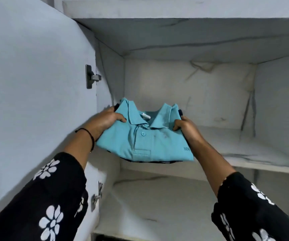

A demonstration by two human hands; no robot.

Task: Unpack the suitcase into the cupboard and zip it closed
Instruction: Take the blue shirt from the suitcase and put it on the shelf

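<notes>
A folded turquoise polo shirt point(150, 141) tops a small stack of folded clothes; a dark garment point(157, 161) shows under its front edge. My left hand point(105, 121) grips the stack's left side by the collar. My right hand point(186, 126) grips its right side. The stack hangs at the front of the cupboard's middle shelf point(255, 160), at its left end; whether it touches the shelf I cannot tell. The suitcase is out of view.
The white, marble-patterned cupboard stands open, its door point(35, 84) swung out on the left with two metal hinges point(92, 76). A lower shelf point(166, 206) lies beneath the middle one. The shelf's right part and back wall point(192, 94) are bare.
</notes>
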